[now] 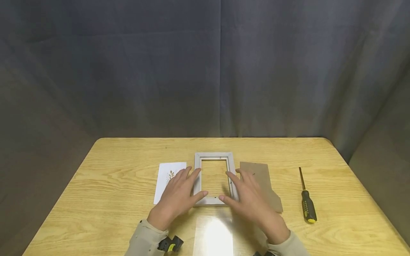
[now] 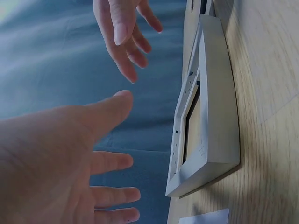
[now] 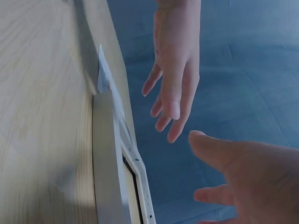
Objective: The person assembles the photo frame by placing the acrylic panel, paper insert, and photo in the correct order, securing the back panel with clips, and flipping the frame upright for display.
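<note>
A white picture frame [image 1: 213, 201] lies on the table with its inner opening showing bare wood. My left hand [image 1: 179, 190] hovers above its left side, fingers spread and holding nothing. Over the right side hangs my right hand [image 1: 251, 195], also spread and without anything in it. Both wrist views show a gap of air between the hands and the frame [image 2: 219, 93]. Left of the frame, partly behind my left hand, is a white card [image 1: 163, 174] with a gold leaf print. A brown backing board [image 1: 261, 174] lies to the right, partly covered by my right hand.
A screwdriver [image 1: 308, 206] with a black and yellow handle lies at the right, its tip pointing away. In front of the frame is a clear, glossy sheet [image 1: 214, 234] reflecting light. A dark curtain [image 1: 205, 71] hangs behind the wooden table [image 1: 121, 177].
</note>
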A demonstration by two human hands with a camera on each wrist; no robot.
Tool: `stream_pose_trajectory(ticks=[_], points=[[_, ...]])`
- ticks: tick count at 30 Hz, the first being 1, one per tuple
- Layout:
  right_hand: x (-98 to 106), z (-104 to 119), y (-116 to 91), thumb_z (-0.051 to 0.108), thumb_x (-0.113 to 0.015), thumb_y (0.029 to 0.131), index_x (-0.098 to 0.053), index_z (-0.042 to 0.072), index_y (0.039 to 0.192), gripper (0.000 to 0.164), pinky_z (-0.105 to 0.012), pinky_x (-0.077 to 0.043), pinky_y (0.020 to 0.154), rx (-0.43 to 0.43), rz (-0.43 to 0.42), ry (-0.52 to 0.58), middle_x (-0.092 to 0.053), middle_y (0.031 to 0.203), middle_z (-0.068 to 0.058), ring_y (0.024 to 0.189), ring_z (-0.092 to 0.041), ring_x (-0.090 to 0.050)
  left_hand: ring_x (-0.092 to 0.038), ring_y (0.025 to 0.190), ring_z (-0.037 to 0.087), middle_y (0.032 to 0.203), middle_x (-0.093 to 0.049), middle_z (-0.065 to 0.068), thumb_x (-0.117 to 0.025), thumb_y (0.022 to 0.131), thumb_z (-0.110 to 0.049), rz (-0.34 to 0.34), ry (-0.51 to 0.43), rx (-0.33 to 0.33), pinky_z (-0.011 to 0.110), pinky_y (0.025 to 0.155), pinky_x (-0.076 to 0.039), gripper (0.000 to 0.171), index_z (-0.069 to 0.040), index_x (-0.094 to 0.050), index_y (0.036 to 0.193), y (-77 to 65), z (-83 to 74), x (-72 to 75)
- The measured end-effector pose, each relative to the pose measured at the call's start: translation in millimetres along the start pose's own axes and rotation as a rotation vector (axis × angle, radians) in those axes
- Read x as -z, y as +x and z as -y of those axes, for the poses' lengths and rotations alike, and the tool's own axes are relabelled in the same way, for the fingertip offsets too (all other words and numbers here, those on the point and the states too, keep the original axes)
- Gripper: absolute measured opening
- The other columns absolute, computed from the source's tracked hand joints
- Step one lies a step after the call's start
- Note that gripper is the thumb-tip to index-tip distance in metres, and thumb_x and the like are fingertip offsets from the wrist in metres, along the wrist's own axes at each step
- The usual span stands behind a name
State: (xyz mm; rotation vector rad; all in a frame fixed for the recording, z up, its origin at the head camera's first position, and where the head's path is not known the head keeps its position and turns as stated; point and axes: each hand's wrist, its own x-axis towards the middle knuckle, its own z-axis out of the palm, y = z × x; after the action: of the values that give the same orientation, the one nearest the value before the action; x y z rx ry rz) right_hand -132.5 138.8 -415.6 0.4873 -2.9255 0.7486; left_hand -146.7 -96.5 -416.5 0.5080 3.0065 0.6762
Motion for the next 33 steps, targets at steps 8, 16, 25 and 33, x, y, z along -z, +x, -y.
stream_pose_trajectory(ticks=[8, 16, 25, 33], points=[[-0.3, 9.5, -4.8, 0.043, -0.08, 0.084, -0.061, 0.01, 0.137, 0.065, -0.057, -0.047, 0.104, 0.03, 0.028, -0.015, -0.058, 0.136, -0.017, 0.128, -0.036, -0.054, -0.046, 0.141, 0.041, 0.151, -0.049, 0.021, -0.065, 0.097, -0.047, -0.038, 0.028, 0.004, 0.06, 0.114, -0.04, 0.068, -0.009, -0.047, 0.151, -1.8, 1.8, 1.1], [0.6, 15.5, -8.5, 0.041, -0.082, 0.082, -0.067, 0.009, 0.127, 0.057, -0.043, -0.052, 0.093, 0.098, 0.033, -0.026, -0.067, 0.12, -0.009, 0.108, -0.025, -0.063, -0.056, 0.131, 0.037, 0.139, -0.06, 0.019, -0.065, 0.097, -0.044, -0.062, 0.066, 0.028, 0.056, 0.107, -0.047, 0.058, -0.006, -0.056, 0.141, -0.9, 4.7, 2.1], [1.2, 22.4, -10.7, 0.034, -0.08, 0.084, -0.071, 0.006, 0.115, 0.043, -0.042, -0.057, 0.088, 0.148, 0.155, 0.085, -0.075, 0.111, -0.007, 0.101, -0.023, -0.071, -0.066, 0.106, 0.029, 0.115, -0.069, 0.013, -0.065, 0.097, -0.044, -0.068, 0.083, 0.057, 0.048, 0.089, -0.054, 0.047, -0.006, -0.065, 0.125, 2.2, 8.6, 4.1], [-4.2, 27.4, -18.6, 0.032, -0.086, 0.076, -0.073, 0.005, 0.11, 0.046, -0.034, -0.057, 0.075, 0.182, 0.274, 0.011, -0.075, 0.099, -0.003, 0.087, -0.016, -0.068, -0.052, 0.072, 0.016, 0.087, -0.064, 0.004, -0.066, 0.097, -0.043, -0.062, 0.07, 0.063, 0.033, 0.063, -0.046, 0.037, -0.008, -0.068, 0.106, 2.2, 12.1, 2.2]])
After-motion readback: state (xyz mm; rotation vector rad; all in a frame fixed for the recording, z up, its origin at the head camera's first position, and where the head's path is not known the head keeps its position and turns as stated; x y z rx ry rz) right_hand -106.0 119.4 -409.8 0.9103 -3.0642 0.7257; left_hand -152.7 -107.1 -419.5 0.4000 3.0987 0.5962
